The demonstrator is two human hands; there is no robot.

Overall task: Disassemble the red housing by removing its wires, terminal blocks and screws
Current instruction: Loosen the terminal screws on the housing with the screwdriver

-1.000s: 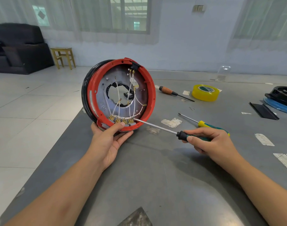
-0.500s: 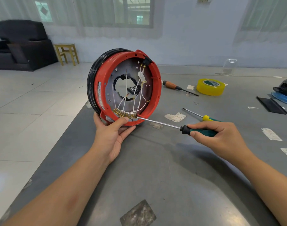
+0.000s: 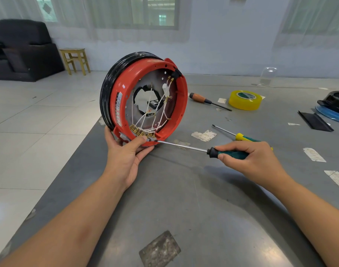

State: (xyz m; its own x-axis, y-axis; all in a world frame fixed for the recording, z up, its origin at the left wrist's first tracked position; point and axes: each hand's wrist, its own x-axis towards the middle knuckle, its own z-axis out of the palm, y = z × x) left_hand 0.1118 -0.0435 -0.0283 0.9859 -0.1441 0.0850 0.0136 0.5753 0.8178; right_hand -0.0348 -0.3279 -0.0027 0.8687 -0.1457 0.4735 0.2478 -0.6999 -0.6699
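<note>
Grey table [image 3: 184,209] carries everything. Red housing [image 3: 137,83] stands on edge near table's left-far corner, open face toward camera, black ring behind it. Looks rigid plastic and metal, moderately light, prone to rolling, so best held low on the rim. Left hand [image 3: 126,151] does that: fingers curled under bottom rim, thumb pressing by the brass terminal blocks [image 3: 142,132]. Thin white wires [image 3: 161,110] cross the inside, soft, likely easy to snag or tear. Right hand [image 3: 249,158] is wrapped around green screwdriver [image 3: 230,153], tip at the terminal row's right end. Around: yellow tape roll [image 3: 244,100], orange-handled screwdriver [image 3: 200,98], yellow-green screwdriver [image 3: 242,137] just behind right hand, black parts far right. Nothing blocks the tool path.
</note>
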